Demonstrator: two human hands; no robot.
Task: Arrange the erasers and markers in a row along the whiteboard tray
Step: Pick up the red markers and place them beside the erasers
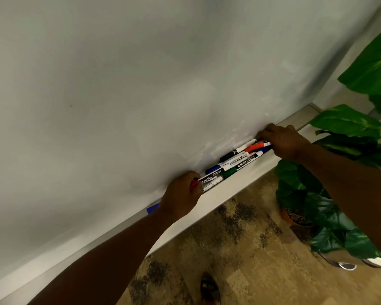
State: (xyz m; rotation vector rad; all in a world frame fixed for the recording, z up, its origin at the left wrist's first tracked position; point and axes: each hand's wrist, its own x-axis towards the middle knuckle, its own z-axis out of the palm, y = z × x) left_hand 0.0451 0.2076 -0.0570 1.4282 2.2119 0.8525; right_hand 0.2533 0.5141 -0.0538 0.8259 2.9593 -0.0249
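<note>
We see a bunch of whiteboard markers with white barrels and black, blue, green and orange-red caps lying piled together in the long white whiteboard tray, at the foot of the plain white whiteboard. Left hand sits at the bunch's left end, fingers curled round the ends of the nearest markers, a red cap showing at the fingertips. Right hand is at the right end, fingers curled over the marker tips there. A blue object pokes out in the tray just left of the left wrist; we cannot tell what it is. Green leafy potted plant stands on the patterned brown floor at right.
</note>
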